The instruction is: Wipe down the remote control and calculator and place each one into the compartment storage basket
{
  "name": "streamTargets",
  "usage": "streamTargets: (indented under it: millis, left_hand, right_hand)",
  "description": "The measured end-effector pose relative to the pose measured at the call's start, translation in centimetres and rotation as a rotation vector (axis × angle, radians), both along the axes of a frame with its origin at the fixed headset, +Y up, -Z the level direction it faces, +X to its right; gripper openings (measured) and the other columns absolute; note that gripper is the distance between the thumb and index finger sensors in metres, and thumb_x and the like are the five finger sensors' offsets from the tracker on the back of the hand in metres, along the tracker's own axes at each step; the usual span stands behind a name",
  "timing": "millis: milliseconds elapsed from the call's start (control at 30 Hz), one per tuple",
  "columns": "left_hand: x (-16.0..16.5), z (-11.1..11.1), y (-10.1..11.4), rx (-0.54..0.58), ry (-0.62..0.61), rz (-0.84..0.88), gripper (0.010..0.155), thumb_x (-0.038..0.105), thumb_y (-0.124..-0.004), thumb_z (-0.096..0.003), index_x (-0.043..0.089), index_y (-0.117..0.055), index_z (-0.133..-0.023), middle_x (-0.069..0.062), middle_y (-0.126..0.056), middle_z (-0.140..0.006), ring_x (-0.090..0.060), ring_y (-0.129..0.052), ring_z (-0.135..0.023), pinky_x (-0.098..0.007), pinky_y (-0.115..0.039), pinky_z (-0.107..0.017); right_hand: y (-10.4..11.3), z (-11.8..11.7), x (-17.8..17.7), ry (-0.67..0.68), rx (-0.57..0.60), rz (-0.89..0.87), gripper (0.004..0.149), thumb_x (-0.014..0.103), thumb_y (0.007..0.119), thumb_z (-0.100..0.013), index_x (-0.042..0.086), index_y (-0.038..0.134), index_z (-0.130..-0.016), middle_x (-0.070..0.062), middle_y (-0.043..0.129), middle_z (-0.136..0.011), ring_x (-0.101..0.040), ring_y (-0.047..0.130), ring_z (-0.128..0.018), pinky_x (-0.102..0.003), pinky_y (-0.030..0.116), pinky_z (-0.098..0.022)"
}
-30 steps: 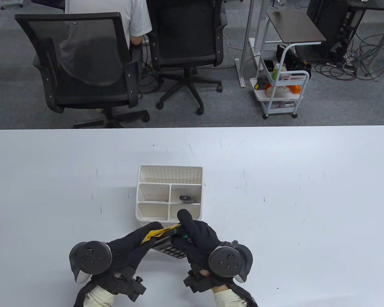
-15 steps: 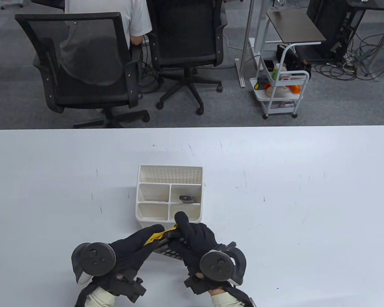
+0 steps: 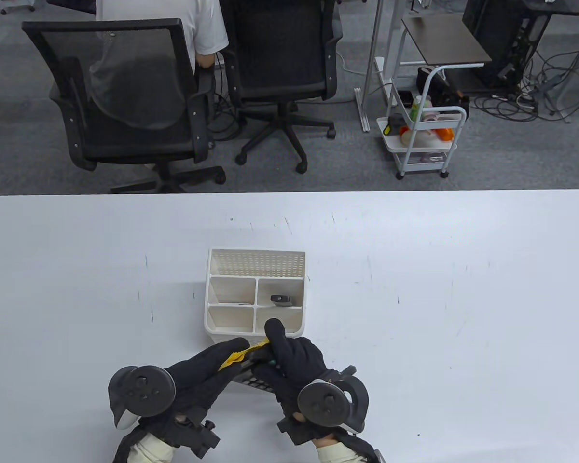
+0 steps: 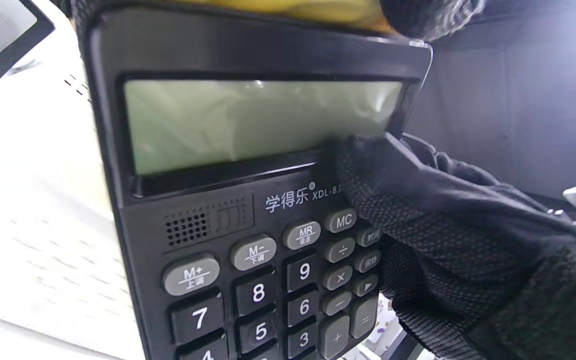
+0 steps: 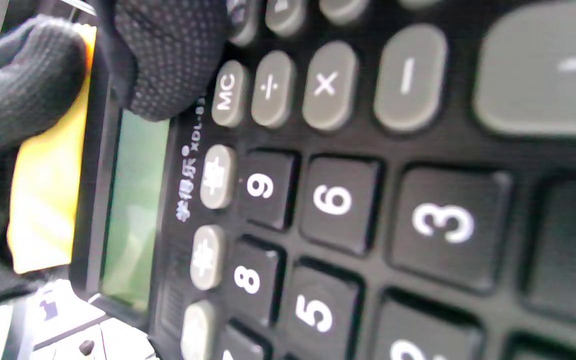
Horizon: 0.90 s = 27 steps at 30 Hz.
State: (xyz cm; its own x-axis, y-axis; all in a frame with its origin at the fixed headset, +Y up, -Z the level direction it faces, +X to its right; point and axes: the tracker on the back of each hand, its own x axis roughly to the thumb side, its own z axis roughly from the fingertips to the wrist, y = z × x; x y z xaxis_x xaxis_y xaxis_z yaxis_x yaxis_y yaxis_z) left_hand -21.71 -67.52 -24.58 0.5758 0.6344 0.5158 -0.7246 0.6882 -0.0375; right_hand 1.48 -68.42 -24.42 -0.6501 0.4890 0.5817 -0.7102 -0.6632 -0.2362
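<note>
A black calculator (image 3: 255, 381) is held just above the table, in front of the white compartment basket (image 3: 206, 299). My right hand (image 3: 282, 348) grips its right side, the thumb (image 4: 383, 185) lying on the face beside the display. With my left hand (image 3: 222, 358) I pinch a yellow cloth (image 3: 237, 356) against the calculator's top edge. The left wrist view shows the calculator (image 4: 248, 200) keys-up, with the cloth (image 4: 293, 7) at its top rim. A dark remote control (image 3: 281, 300) stands in the basket's middle right compartment.
White table (image 3: 439, 289) stretches wide on both sides of the basket. Beyond its far edge stand two office chairs (image 3: 135, 96), one with a seated person, and a small white cart (image 3: 424, 140).
My right hand and its tracker have shifted a little left and toward me, bringing the hands closer together. The cloth stays at the calculator's top edge. The basket has not moved.
</note>
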Motion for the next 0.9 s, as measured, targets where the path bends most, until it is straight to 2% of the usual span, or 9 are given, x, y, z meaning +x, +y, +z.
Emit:
streamTargets:
  millis: [233,333,500,567,633,733,800,900]
  left_hand:
    - [-0.4,0.1,0.3,-0.043,-0.102,0.242,0.049,0.05,-0.064,-0.0559,0.028,-0.077,-0.098,-0.008,-0.09,-0.098,-0.035,-0.093,-0.088,-0.053,-0.08,-0.063]
    - [-0.7,0.0,0.3,-0.042,-0.089,0.223,0.05,0.051,-0.064,-0.0559,0.028,-0.077,-0.098,-0.006,-0.091,-0.098,-0.034,-0.094,-0.087,-0.052,-0.081,-0.062]
    - [-0.1,0.0,0.1,-0.022,-0.057,0.091,0.052,0.052,-0.064,-0.0558,0.027,-0.075,-0.1,-0.008,-0.09,-0.098,-0.035,-0.094,-0.087,-0.052,-0.081,-0.061]
    - [0.2,0.2,0.1,-0.005,-0.066,0.096,0.053,0.051,-0.063,-0.0559,0.026,-0.074,-0.101,-0.008,-0.089,-0.1,-0.035,-0.093,-0.088,-0.052,-0.081,-0.062]
    - [0.3,0.3,0.2,0.002,-0.097,0.177,0.053,0.051,-0.064,-0.0558,0.027,-0.073,-0.101,-0.008,-0.088,-0.1,-0.035,-0.092,-0.09,-0.053,-0.08,-0.063]
    - [0.2,0.2,0.3,-0.036,-0.137,0.264,0.052,0.051,-0.064,-0.056,0.027,-0.074,-0.101,-0.007,-0.087,-0.101,-0.035,-0.09,-0.092,-0.054,-0.078,-0.065]
    - [0.0,0.1,0.1,-0.045,-0.131,0.248,0.052,0.051,-0.063,-0.0561,0.027,-0.074,-0.101,-0.007,-0.087,-0.101,-0.035,-0.09,-0.092,-0.054,-0.078,-0.065]
    - [0.0,-0.1,-0.1,-0.05,-0.087,0.131,0.053,0.052,-0.063,-0.056,0.026,-0.074,-0.101,-0.008,-0.089,-0.1,-0.034,-0.092,-0.091,-0.053,-0.079,-0.063]
  right_hand:
    - [-0.4,-0.3,-0.3,-0.005,-0.022,0.045,0.078,0.034,0.087,-0.045,-0.01,0.06,-0.104,-0.013,0.092,-0.079,-0.032,0.099,-0.06,-0.064,0.068,-0.057]
    - [-0.2,-0.3,0.3,-0.027,-0.018,0.001,0.079,0.033,0.088,-0.044,-0.01,0.06,-0.104,-0.012,0.092,-0.079,-0.033,0.099,-0.06,-0.064,0.068,-0.057]
    - [0.1,0.1,0.0,-0.011,0.033,0.003,0.079,0.033,0.088,-0.044,-0.01,0.06,-0.104,-0.013,0.093,-0.078,-0.032,0.099,-0.059,-0.064,0.068,-0.056]
    - [-0.1,0.1,-0.3,0.003,0.022,0.014,0.079,0.034,0.088,-0.044,-0.011,0.06,-0.104,-0.012,0.093,-0.078,-0.032,0.1,-0.058,-0.064,0.069,-0.056]
    - [-0.2,0.1,-0.6,0.011,0.014,0.023,0.079,0.034,0.088,-0.044,-0.011,0.06,-0.103,-0.013,0.094,-0.078,-0.032,0.1,-0.058,-0.063,0.069,-0.056]
    - [-0.2,0.0,-0.3,0.009,0.007,0.012,0.08,0.034,0.088,-0.044,-0.012,0.06,-0.103,-0.013,0.094,-0.078,-0.031,0.101,-0.058,-0.063,0.07,-0.056]
    - [-0.1,0.0,-0.2,0.001,0.009,0.008,0.081,0.034,0.089,-0.043,-0.012,0.06,-0.103,-0.013,0.094,-0.077,-0.031,0.101,-0.057,-0.063,0.069,-0.056]
    - [-0.1,0.0,0.0,-0.002,0.034,-0.013,0.08,0.034,0.089,-0.043,-0.011,0.06,-0.103,-0.012,0.094,-0.077,-0.031,0.101,-0.057,-0.063,0.069,-0.056]
